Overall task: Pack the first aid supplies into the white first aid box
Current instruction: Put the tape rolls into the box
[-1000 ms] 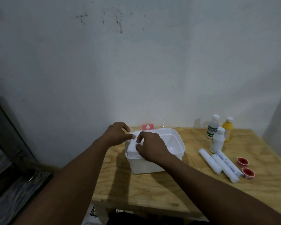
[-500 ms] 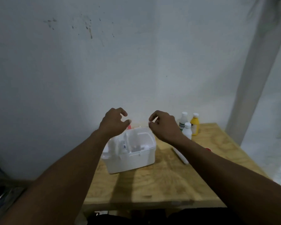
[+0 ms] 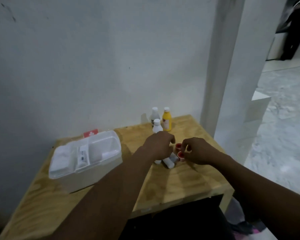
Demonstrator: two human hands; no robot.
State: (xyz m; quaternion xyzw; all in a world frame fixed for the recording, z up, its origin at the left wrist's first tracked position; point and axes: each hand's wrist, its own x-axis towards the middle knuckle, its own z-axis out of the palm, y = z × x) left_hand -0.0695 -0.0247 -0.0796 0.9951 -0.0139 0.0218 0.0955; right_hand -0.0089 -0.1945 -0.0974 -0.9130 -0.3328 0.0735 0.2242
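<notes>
The white first aid box [image 3: 100,168] stands open on the left of the wooden table [image 3: 177,184], with white packs and a small tube in its compartments. To its right lie white bandage rolls [image 3: 169,161] and two red-centred tape rolls [image 3: 181,155]. My left hand [image 3: 158,144] hovers curled over the bandage rolls. My right hand [image 3: 197,150] is just right of the tape rolls, fingertips at the nearer one. Whether either hand grips anything is unclear. Three bottles stand behind: two white [image 3: 157,126] and one yellow [image 3: 167,121].
A white wall runs behind the table and a white pillar [image 3: 222,66] rises at its right rear corner. The table's right and front edges drop to a pale floor [image 3: 280,118]. A red-and-white cross label [image 3: 91,133] shows behind the box.
Both hands have left the box and moved right, down to the bandage and tape rolls. The view has swung right, so the box now sits at the left.
</notes>
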